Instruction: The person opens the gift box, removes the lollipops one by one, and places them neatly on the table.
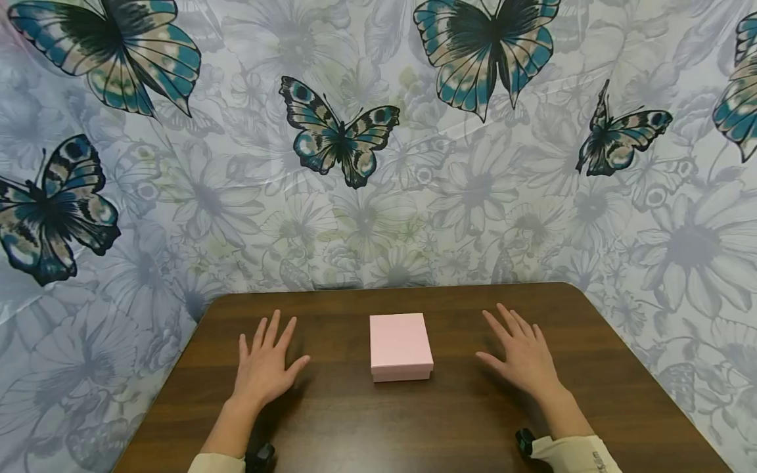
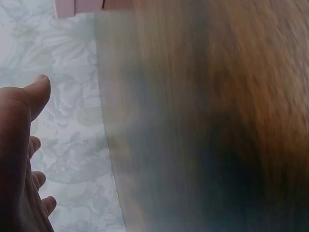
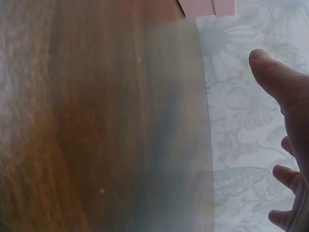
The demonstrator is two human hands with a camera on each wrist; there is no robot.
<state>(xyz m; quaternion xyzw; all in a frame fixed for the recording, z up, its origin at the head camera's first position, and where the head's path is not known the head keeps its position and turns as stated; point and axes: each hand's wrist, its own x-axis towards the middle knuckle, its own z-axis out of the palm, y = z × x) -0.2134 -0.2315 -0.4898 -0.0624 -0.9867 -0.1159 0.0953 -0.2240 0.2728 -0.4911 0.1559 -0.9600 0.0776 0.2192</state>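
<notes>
A pink lidded box (image 1: 401, 345) sits near the middle of the brown wooden table, its lid on. To its left, my left hand (image 1: 264, 368) is spread with fingers straight, apart from the box and holding nothing. My right hand (image 1: 523, 358) is on the other side of the box, its fingers also extended and nothing in them. In the left wrist view the box (image 2: 87, 6) shows only at the top edge, with the left thumb (image 2: 39, 94) below it. The right wrist view likewise cuts off the box (image 3: 210, 7) at the top, near the right thumb (image 3: 270, 72).
The wooden table (image 1: 367, 427) has rounded far corners. Behind it hangs a pale floral cloth (image 1: 473, 230) printed with several teal and black butterflies. Dark wrist-worn devices sit at the left wrist (image 1: 260, 456) and the right wrist (image 1: 524, 441), beside light sleeves.
</notes>
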